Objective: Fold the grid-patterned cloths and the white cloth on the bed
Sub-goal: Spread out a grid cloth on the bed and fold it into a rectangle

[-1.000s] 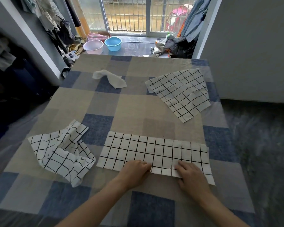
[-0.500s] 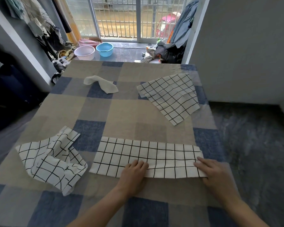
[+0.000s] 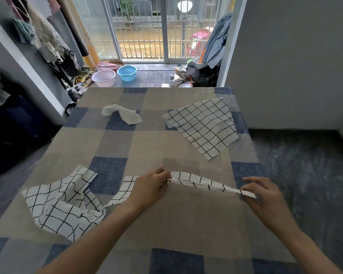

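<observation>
A long folded strip of grid-patterned cloth (image 3: 198, 181) is lifted off the bed (image 3: 186, 220) near the front. My left hand (image 3: 149, 189) pinches it near its middle, and my right hand (image 3: 262, 191) pinches its right end. The strip's left end (image 3: 123, 191) still lies on the bed. A crumpled grid cloth (image 3: 61, 202) sits at the front left. Another grid cloth (image 3: 202, 126) lies flat at the back right. The small white cloth (image 3: 123, 114) lies crumpled at the back, left of centre.
The bed's right edge (image 3: 251, 155) drops to a dark floor. Beyond the far edge stand a pink basin (image 3: 103, 78), a blue basin (image 3: 127, 73) and a pile of clothes (image 3: 198, 73) by the barred glass door. Clothes hang along the left wall.
The strip lay flat under both palms before. Now both hands have pinched it and raised its right part off the bed; the left hand moved toward the middle, the right to the end.
</observation>
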Available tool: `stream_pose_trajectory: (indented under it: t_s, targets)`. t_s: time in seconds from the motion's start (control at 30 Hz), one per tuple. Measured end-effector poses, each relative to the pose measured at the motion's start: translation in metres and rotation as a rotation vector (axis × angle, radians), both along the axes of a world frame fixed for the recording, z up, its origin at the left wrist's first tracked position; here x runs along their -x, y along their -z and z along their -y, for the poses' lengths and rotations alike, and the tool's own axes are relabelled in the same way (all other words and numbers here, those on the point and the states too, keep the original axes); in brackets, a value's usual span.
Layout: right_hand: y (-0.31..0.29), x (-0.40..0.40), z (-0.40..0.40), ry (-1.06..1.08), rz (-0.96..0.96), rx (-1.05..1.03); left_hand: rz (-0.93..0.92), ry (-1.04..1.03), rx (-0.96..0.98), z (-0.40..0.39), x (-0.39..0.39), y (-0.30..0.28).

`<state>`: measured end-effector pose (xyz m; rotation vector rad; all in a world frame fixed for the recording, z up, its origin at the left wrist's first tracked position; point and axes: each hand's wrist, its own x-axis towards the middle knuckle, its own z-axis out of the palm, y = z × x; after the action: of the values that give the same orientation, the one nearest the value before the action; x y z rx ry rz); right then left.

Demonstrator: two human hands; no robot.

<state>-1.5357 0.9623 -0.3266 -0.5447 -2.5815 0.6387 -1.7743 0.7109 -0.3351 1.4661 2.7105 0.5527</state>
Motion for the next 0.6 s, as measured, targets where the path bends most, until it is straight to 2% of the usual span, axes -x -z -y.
stream_pose_trajectory:
  t_s: [0.13,0.23,0.33,0.5,0.6]
  targets:
    - [-0.027,0.004,-0.013,0.102,-0.084,0.36,0.015,-0.006,0.108,-0.002,0.021,-0.035]
    - [-0.041,0.007,-0.025,0.15,-0.185,0.395,0.07,0.003,0.279,0.004,0.049,-0.046]
    - [-0.055,0.011,-0.033,0.224,-0.263,0.481,0.255,0.049,0.436,0.013,0.074,-0.041]
    - [-0.064,0.009,-0.055,0.311,-0.236,0.486,0.648,0.069,0.245,0.024,0.091,-0.053]
    - [-0.058,0.006,-0.073,0.362,-0.102,0.488,0.847,0.068,0.085,0.026,0.094,-0.067]
